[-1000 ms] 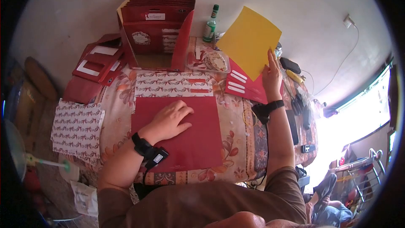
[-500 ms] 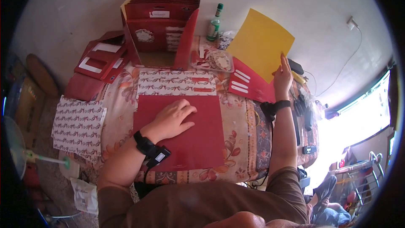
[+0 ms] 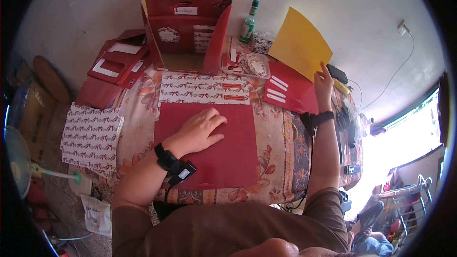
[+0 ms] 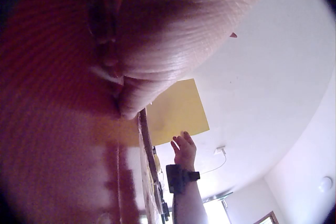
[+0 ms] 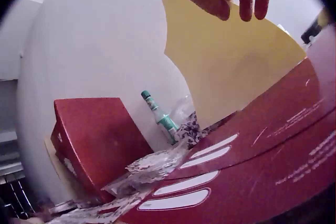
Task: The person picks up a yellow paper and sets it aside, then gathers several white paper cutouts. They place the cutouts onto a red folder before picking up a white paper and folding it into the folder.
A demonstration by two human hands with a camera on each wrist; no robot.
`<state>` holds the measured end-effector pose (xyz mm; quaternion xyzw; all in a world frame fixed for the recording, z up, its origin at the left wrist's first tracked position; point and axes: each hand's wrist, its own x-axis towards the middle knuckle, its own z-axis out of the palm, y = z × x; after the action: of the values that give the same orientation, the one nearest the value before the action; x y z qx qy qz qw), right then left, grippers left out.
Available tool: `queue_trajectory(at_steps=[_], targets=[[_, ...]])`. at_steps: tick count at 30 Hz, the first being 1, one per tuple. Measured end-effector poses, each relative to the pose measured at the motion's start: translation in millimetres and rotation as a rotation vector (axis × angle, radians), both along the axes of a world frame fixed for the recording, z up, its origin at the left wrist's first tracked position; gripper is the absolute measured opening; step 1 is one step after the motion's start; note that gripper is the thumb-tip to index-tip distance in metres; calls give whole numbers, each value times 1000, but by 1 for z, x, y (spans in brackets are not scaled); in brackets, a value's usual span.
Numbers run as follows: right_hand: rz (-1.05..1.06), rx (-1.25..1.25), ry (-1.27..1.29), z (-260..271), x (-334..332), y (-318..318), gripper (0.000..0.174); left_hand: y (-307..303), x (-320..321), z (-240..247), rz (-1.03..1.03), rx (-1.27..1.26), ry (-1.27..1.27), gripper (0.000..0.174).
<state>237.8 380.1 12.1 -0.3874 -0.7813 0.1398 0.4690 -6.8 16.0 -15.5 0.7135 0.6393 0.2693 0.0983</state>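
Note:
A large dark red sheet (image 3: 233, 147) lies flat over a white patterned sheet (image 3: 190, 90), and the left hand (image 3: 199, 131) rests on it with relaxed fingers. At the back right, the right hand (image 3: 323, 85) holds a yellow sheet (image 3: 300, 40) by its edge with the fingertips. The yellow sheet stands slanted above a red folder (image 3: 290, 93) with white slots. In the right wrist view the fingers (image 5: 245, 3) overlap the upper edge of the yellow sheet (image 5: 226, 61). The left wrist view shows the left palm (image 4: 163, 29) close up against the red surface.
A red accordion file box (image 3: 219, 43) stands at the back, beside a plastic tray (image 3: 245, 64) of cutouts and a green bottle (image 3: 248, 23). Red folders (image 3: 119, 62) and patterned sheets (image 3: 90, 138) lie at left. Cables and a phone (image 3: 351, 169) are at right.
The right hand and yellow sheet have shifted right, and the sheet has changed its tilt. The head view has moved slightly. The left hand still rests on the red sheet.

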Motion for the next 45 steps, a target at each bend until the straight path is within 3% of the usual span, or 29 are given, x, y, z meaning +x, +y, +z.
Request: queue_trajectory(at_steps=[2,4,7,11,13,15,18,31,33,40,42,45], targets=[[54,7,47,4,-3,-6,44,0,0,1,-2,-30,-6,35],[73,-184,56,11,-6,-14,45,0,-1,1,-3,-59,-11,36],[226,-181,106,8,-11,-14,45,0,-1,2,-5,-52,-11,36],[272,-166,78,4,-24,-14,47,0,0,3,-2,-64,-23,36],[327,-217,230,2,-33,-15,45,0,0,4,0,-56,-16,36],[317,-308,172,4,-37,-18,45,0,0,4,1,-63,-14,36],[490,-360,324,4,-51,-23,52,0,0,2,-1,-47,-17,36],[488,-353,424,-12,-70,-20,52,0,1,4,9,-25,-5,35],[446,-121,301,-26,-69,-4,44,0,1,2,8,-5,2,35],[473,-227,-13,-18,-80,-64,28,0,1,2,5,-14,-15,35],[563,28,-152,-21,-88,-86,25,0,0,2,6,-7,-12,34],[604,141,-279,-22,-95,-100,29,0,1,3,4,-7,-10,34]])
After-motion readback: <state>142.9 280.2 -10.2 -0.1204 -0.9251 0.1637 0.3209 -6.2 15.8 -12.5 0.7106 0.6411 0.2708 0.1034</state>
